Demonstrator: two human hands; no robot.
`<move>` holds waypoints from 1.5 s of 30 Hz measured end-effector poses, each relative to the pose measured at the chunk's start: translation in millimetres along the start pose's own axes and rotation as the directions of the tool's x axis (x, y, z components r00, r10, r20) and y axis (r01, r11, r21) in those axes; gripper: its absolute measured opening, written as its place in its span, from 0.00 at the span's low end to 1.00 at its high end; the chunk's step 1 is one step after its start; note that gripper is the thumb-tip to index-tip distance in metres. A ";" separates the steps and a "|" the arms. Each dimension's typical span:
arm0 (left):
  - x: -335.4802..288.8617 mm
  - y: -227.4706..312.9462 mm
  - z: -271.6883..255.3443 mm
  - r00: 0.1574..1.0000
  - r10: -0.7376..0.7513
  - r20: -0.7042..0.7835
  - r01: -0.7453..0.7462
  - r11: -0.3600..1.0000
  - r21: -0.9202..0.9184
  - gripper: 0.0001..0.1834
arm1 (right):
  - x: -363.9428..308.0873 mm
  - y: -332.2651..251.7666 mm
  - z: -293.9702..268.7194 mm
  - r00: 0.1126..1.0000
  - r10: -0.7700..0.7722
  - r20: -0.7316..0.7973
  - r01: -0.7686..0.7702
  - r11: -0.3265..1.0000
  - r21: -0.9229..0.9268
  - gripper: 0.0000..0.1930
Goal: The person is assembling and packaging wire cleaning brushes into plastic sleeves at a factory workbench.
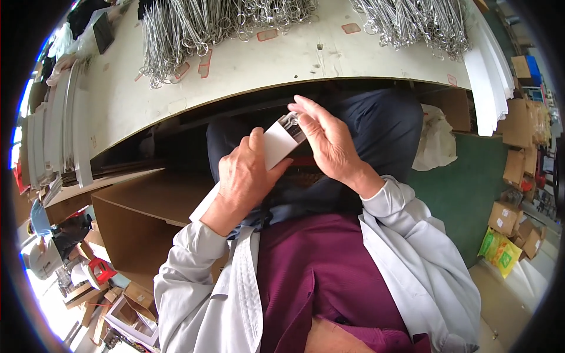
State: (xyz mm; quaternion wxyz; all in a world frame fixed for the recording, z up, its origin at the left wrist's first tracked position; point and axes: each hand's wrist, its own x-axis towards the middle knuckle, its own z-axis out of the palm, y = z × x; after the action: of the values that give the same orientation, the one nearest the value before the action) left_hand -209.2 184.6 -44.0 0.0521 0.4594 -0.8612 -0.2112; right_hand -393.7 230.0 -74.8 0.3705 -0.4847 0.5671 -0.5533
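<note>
A long, narrow white box [279, 145] slants across my lap, its far end uncovered. My left hand [244, 170] is wrapped around it, with the thumb along the near side and the fingers over the other side. Looped metal wire ends [291, 122] show in the opening, and the rest of the contents is hidden by the box walls. My right hand [332, 144] rests at that opening with its fingers stretched out and the thumb by the wire loops. The lower part of the box passes behind my left wrist.
A pale worktable [323, 59] lies ahead, bearing piles of metal skewers with ring ends [194, 29] and another such pile [412, 23]. White flat strips [488, 82] stand at its right edge. An open cardboard box [132, 229] sits at my left, a white bag [435, 141] at my right.
</note>
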 end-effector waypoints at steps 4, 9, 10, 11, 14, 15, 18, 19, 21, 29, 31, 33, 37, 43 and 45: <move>-5.5 -6.5 2.6 1.000 -0.030 -0.004 0.030 0.999 0.021 0.40 | -5.2 -10.8 -7.9 0.996 -0.078 0.045 0.084 0.984 -0.157 0.15; -9.6 -3.3 5.3 0.999 -0.020 -0.050 0.019 1.000 -0.018 0.40 | -8.5 -6.3 -3.4 0.986 -0.169 0.003 0.166 0.967 -0.194 0.13; -10.1 -3.4 5.4 0.998 -0.012 -0.058 0.010 1.000 -0.026 0.40 | -9.0 -6.4 -2.5 0.986 -0.167 0.004 0.165 0.967 -0.194 0.13; -10.2 -3.9 5.8 0.998 -0.013 -0.058 0.011 1.000 -0.027 0.40 | -8.7 -6.5 -1.6 0.989 -0.147 0.007 0.147 0.974 -0.170 0.13; -11.1 -4.2 6.4 0.998 0.002 -0.062 -0.007 0.997 -0.079 0.39 | -8.5 -5.1 -2.2 0.983 -0.182 0.033 0.185 0.959 -0.215 0.12; -11.6 -2.9 6.0 0.997 -0.002 -0.078 -0.005 0.996 -0.092 0.39 | -8.3 -4.6 -2.6 0.970 -0.235 0.058 0.242 0.929 -0.280 0.12; -11.7 -1.6 5.0 0.995 -0.002 -0.095 -0.008 0.994 -0.107 0.38 | -4.9 -5.4 -3.5 0.966 -0.254 0.048 0.259 0.945 -0.201 0.10; -11.4 -1.6 5.2 0.995 0.004 -0.098 -0.014 0.994 -0.105 0.38 | -4.1 -9.9 -7.5 0.987 -0.157 0.028 0.159 0.978 -0.137 0.09; -11.3 -2.7 6.6 0.996 0.006 -0.088 -0.014 0.995 -0.097 0.38 | -0.5 -5.4 -12.2 0.979 -0.202 0.001 0.198 0.961 -0.194 0.06; -12.4 -3.1 9.0 0.997 0.035 -0.069 -0.040 0.997 -0.072 0.37 | 6.5 -11.9 -20.7 0.995 -0.084 0.050 0.093 0.967 -0.235 0.04; -11.7 -4.1 8.6 0.996 0.074 -0.057 -0.075 0.997 -0.016 0.37 | 10.3 -11.6 -24.6 0.991 -0.025 0.128 0.054 0.972 -0.228 0.04; -14.0 -4.4 9.3 0.995 0.090 -0.053 -0.089 0.996 0.014 0.37 | 14.1 -17.2 -29.5 0.986 -0.011 0.164 0.055 0.963 -0.263 0.05; -14.3 -5.5 11.8 0.991 0.115 -0.067 -0.113 0.993 0.031 0.37 | 19.4 -18.1 -34.7 0.975 -0.036 0.217 0.096 0.958 -0.272 0.05; -12.8 0.6 15.5 0.998 0.058 -0.033 -0.054 0.993 0.103 0.37 | 4.3 -10.9 -19.3 0.979 -0.115 0.169 0.162 0.940 -0.301 0.05; -14.3 -1.3 20.6 0.994 0.085 -0.071 -0.079 0.994 0.082 0.36 | -2.2 -5.8 -11.2 0.977 -0.157 0.145 0.195 0.929 -0.315 0.05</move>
State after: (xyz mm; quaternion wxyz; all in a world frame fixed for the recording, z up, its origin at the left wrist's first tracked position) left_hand -205.9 202.1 -61.7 0.0745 0.4328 -0.8845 -0.1576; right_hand -403.0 235.5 -68.0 0.2664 -0.6200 0.5826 -0.4531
